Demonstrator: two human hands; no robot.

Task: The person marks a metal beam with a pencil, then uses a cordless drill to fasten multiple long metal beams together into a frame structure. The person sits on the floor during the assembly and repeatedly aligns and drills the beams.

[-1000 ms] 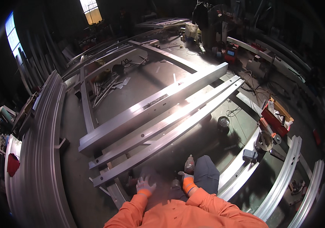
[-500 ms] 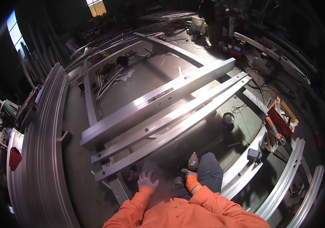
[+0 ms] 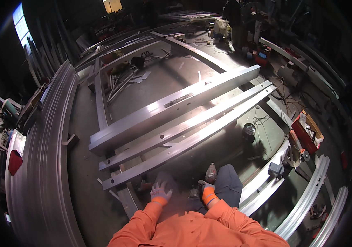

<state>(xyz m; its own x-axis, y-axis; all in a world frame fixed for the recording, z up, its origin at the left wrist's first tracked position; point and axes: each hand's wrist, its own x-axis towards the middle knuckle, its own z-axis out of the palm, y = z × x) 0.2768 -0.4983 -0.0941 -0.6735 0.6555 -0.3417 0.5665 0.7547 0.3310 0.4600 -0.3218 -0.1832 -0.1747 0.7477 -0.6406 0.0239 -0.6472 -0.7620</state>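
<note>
Both hands have dropped closer. Left hand (image 3: 160,192) rests spread, grasping nothing, beside the long silver aluminium rail (image 3: 192,142); right hand (image 3: 206,190) seemingly grips a dark power tool (image 3: 211,174). Fastening looks underway; next needs steady alignment.

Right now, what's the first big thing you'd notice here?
Three long shiny metal beams cross the floor diagonally through the middle, catching the light. At the bottom are bright orange sleeves, with the gloved left hand and right hand low over the floor near the beams' closest ends. A thick stack of curved metal rails sweeps down the left side.
</note>
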